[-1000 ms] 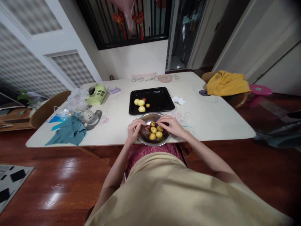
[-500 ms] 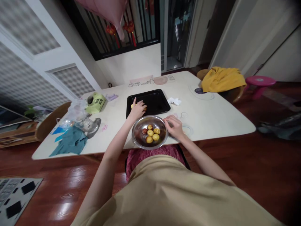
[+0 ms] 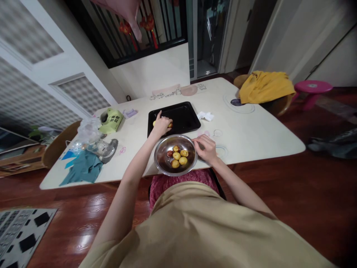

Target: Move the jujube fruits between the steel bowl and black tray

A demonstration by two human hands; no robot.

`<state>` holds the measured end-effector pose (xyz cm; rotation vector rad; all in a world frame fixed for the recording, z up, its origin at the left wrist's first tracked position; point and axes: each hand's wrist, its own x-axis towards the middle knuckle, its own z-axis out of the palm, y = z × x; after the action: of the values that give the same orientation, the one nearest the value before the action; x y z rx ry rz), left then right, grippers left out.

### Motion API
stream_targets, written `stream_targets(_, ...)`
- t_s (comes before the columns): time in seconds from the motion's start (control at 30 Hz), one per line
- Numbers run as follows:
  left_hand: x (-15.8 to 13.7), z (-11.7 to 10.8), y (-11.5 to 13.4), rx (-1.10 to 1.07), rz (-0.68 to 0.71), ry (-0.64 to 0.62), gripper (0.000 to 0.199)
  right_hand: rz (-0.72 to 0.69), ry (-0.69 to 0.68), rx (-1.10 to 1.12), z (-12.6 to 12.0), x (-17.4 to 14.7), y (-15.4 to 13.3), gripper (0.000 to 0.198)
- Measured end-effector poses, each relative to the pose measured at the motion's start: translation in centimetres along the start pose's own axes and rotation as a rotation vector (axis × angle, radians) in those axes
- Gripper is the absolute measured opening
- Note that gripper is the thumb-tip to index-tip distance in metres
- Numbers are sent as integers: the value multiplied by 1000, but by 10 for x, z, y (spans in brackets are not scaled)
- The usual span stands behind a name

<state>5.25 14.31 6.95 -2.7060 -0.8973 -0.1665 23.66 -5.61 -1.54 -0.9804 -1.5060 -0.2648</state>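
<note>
My left hand (image 3: 161, 124) reaches over the left part of a black baking tray (image 3: 185, 118). Its fingers are curled round a small round yellow-brown piece (image 3: 170, 125) that looks like a potato or a fruit. Another yellow piece (image 3: 154, 123) peeks out on the tray's left, partly hidden by the hand. Closer to my body stands a metal bowl (image 3: 163, 166) holding several similar pieces (image 3: 176, 156), yellow with brown patches, one of them reddish. With thumb and fingers pinched together, my right hand (image 3: 205, 148) grips the right side of the bowl's rim.
A crumpled white tissue (image 3: 205, 116) lies right of the tray. Leftward on the table (image 3: 245, 137) are a teal cloth (image 3: 85, 168), clear plastic bags (image 3: 89, 129) and a green bag (image 3: 113, 121). Yellow cloth (image 3: 264, 87) drapes a chair at the far right, near a pink stool (image 3: 314, 86).
The spread fingers of my left hand have closed round a piece on the tray. My right hand stays at the bowl's rim. The whole view has shifted slightly.
</note>
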Motion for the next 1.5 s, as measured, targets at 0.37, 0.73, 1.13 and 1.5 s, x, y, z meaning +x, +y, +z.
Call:
stream_targets(0.37, -121, -47, 42, -361, 98, 43, 31, 8, -26, -22, 3, -3, 4, 20)
stream_targets(0.73, -145, -39, 56, -357, 105, -132, 35, 26, -20, -52, 1, -3, 2, 20)
stream_targets(1.13, -149, -33, 61, -307, 77, -110, 53, 82, -28, -43, 2, -5, 3, 22)
stream_targets(1.5, -157, -23, 56, -458, 48, -32, 43, 37, -31, -10, -1, -4, 4, 19)
